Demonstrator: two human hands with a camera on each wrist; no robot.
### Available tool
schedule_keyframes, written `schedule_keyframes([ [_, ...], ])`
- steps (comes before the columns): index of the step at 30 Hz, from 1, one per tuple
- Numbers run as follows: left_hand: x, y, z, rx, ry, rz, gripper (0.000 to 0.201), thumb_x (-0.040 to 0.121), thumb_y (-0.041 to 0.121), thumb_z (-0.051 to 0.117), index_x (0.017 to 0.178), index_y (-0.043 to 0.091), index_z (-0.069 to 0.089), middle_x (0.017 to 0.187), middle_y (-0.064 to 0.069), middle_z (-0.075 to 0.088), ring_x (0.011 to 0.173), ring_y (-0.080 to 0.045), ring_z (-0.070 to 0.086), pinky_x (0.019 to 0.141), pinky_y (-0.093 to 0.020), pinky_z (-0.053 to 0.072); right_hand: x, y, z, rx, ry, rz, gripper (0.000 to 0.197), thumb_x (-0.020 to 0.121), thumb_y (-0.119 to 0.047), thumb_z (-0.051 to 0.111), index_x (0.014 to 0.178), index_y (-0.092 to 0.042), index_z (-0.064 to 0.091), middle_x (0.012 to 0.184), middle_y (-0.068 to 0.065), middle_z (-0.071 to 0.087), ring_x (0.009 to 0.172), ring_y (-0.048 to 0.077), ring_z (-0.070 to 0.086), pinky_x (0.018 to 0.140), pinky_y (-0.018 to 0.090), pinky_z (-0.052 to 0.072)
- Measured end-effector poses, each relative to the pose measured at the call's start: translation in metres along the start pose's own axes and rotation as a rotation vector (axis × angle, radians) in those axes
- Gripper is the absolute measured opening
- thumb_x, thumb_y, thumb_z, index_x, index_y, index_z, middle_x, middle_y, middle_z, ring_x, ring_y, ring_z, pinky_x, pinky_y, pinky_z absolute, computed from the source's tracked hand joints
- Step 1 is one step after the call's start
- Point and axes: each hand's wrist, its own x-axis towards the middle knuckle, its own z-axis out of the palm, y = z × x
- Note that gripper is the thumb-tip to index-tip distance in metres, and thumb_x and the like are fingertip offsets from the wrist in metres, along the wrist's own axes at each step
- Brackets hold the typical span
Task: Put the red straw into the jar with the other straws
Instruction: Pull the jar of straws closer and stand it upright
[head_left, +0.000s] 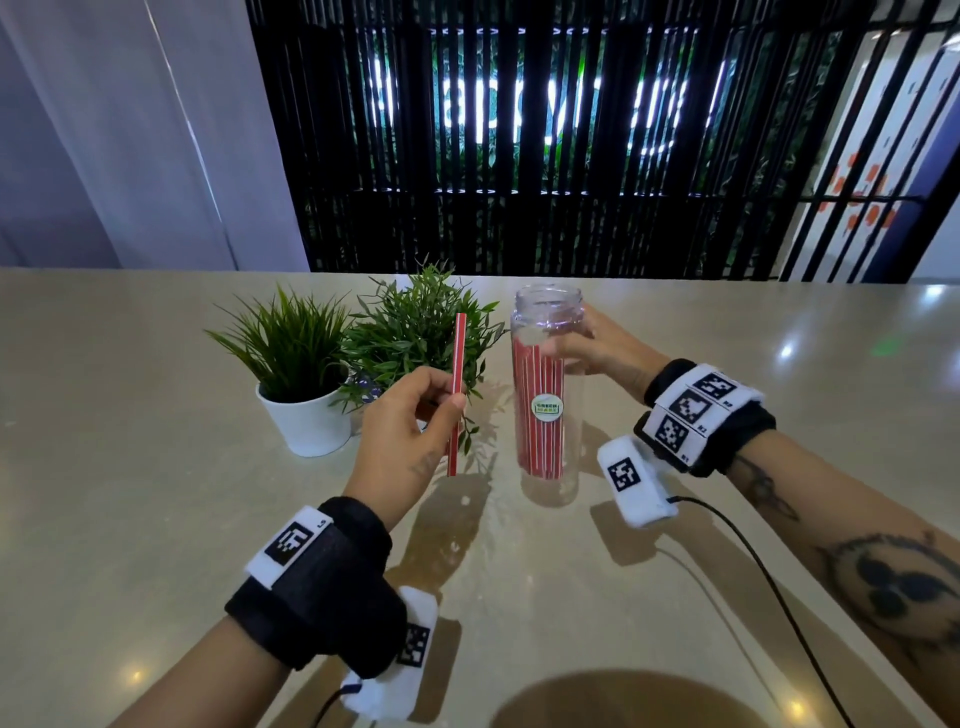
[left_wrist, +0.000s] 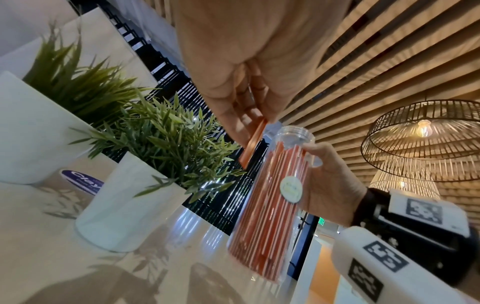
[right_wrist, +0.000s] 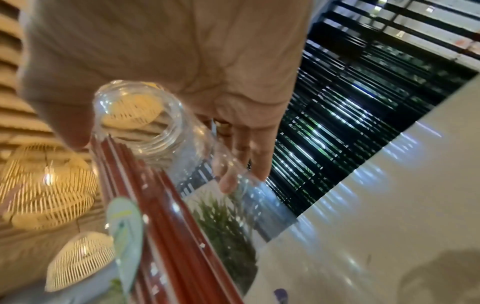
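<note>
A red straw (head_left: 456, 384) with thin white stripes stands nearly upright in the air, pinched near its middle by my left hand (head_left: 415, 421). It is to the left of a tall clear jar (head_left: 546, 395) that stands on the table, lid off, half full of red straws (head_left: 537, 415). My right hand (head_left: 592, 348) grips the jar's upper part from the right. In the left wrist view the straw (left_wrist: 253, 144) pokes out below my fingers, close to the jar (left_wrist: 270, 203). The right wrist view shows the jar's open mouth (right_wrist: 140, 121) from close up.
Two green plants in white pots (head_left: 311, 415) stand behind my left hand, the second plant (head_left: 415, 332) just behind the straw. The beige table (head_left: 156, 519) stretches wide around. A black cable (head_left: 769, 577) trails from my right wrist.
</note>
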Motion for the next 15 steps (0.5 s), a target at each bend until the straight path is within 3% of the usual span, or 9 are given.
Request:
schedule_keyframes([
  [3,-0.001,0.002,-0.001,-0.070,-0.022,-0.024,0.012,0.087,0.015,0.053,0.080,0.024,0.057,0.076,-0.001,0.056,0.079,-0.031,0.058,0.069,-0.042,0.056,-0.011,-0.008,0.005,0.102,0.084,-0.037,0.034,0.056,-0.055,0.054,0.087,-0.040,0.055,0.085,-0.010,0.060,0.086,0.015,0.056,0.091,0.043,0.043],
  [6,-0.003,0.006,-0.001,-0.134,-0.053,-0.031,0.012,0.087,0.014,0.053,0.081,0.023,0.058,0.075,0.000,0.055,0.074,-0.020,0.056,0.065,-0.033,0.056,-0.019,-0.011,0.013,0.163,0.150,-0.028,0.026,0.056,-0.054,0.057,0.068,-0.032,0.064,0.068,-0.013,0.063,0.075,0.012,0.058,0.083,0.034,0.046],
  [7,-0.004,0.008,0.000,-0.151,-0.058,-0.032,0.011,0.087,0.014,0.053,0.081,0.022,0.058,0.074,0.001,0.055,0.073,-0.018,0.056,0.065,-0.033,0.056,-0.022,-0.011,0.017,0.187,0.142,-0.031,0.030,0.057,-0.052,0.058,0.069,-0.025,0.065,0.067,-0.011,0.062,0.070,0.013,0.058,0.079,0.031,0.047],
  [9,-0.006,0.011,0.001,-0.174,-0.063,-0.025,0.011,0.087,0.013,0.053,0.081,0.021,0.058,0.072,0.003,0.054,0.071,-0.015,0.056,0.064,-0.031,0.056,-0.027,-0.006,0.024,0.242,0.160,-0.028,0.050,0.057,-0.048,0.063,0.083,-0.005,0.058,0.075,0.006,0.061,0.071,0.023,0.059,0.076,0.033,0.050],
  [11,-0.008,0.014,0.002,-0.183,-0.070,-0.012,0.011,0.087,0.014,0.052,0.080,0.021,0.058,0.072,0.005,0.055,0.069,-0.012,0.056,0.060,-0.025,0.055,-0.029,-0.004,0.031,0.320,0.235,-0.005,0.069,0.052,-0.047,0.069,0.104,-0.009,0.046,0.096,0.018,0.059,0.088,0.032,0.060,0.085,0.043,0.051],
  [13,-0.009,0.018,0.005,-0.191,-0.081,-0.002,0.012,0.088,0.014,0.052,0.080,0.021,0.057,0.073,0.006,0.055,0.068,-0.008,0.055,0.060,-0.020,0.053,-0.029,-0.005,0.039,0.354,0.326,0.016,0.087,0.049,-0.049,0.073,0.119,-0.013,0.035,0.096,0.009,0.056,0.091,0.028,0.057,0.085,0.042,0.047],
  [15,-0.012,0.021,0.007,-0.201,-0.091,0.000,0.014,0.088,0.016,0.050,0.079,0.023,0.055,0.075,0.005,0.056,0.069,-0.006,0.056,0.061,-0.020,0.054,-0.029,-0.008,0.044,0.355,0.375,0.018,0.087,0.053,-0.052,0.073,0.120,-0.013,0.035,0.087,-0.001,0.050,0.083,0.018,0.052,0.077,0.034,0.044],
])
